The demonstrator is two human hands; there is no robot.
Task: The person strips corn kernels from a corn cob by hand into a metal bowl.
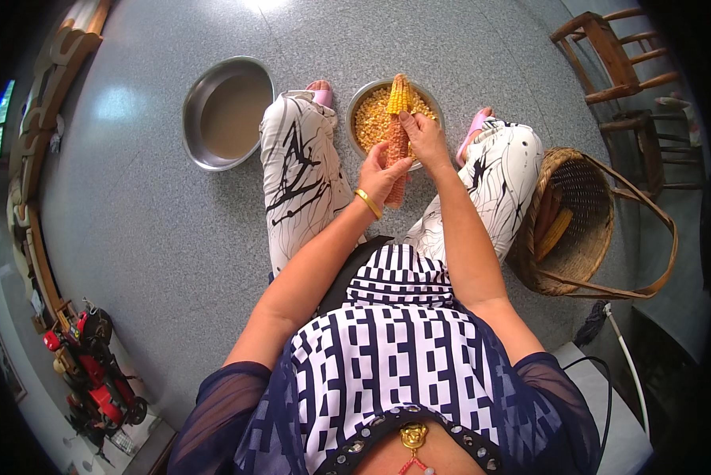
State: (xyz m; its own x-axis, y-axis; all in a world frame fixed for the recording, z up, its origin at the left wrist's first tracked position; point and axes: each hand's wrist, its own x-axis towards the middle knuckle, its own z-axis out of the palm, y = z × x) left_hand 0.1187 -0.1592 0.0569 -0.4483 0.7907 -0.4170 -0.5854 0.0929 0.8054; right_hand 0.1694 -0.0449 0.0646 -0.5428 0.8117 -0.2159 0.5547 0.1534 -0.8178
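Observation:
Between my knees stands a round metal bowl (352, 122) filled with loose yellow corn kernels (372, 122). Over it I hold an ear of corn (398, 139); its far tip bears yellow kernels, while most of the visible length is bare reddish cob. My left hand (382, 175) grips the lower, bare part, with the thumb across it. My right hand (425, 139) is closed around the upper part, its thumb at the edge of the remaining kernels. The palm sides of both hands are partly hidden.
A metal basin (196, 127) of cloudy liquid stands on the speckled floor at left. At right, a woven basket (587, 261) with a long handle holds several ears or cobs (554, 234). Wooden chairs (613, 56) stand beyond it. A red machine (103, 380) is at lower left.

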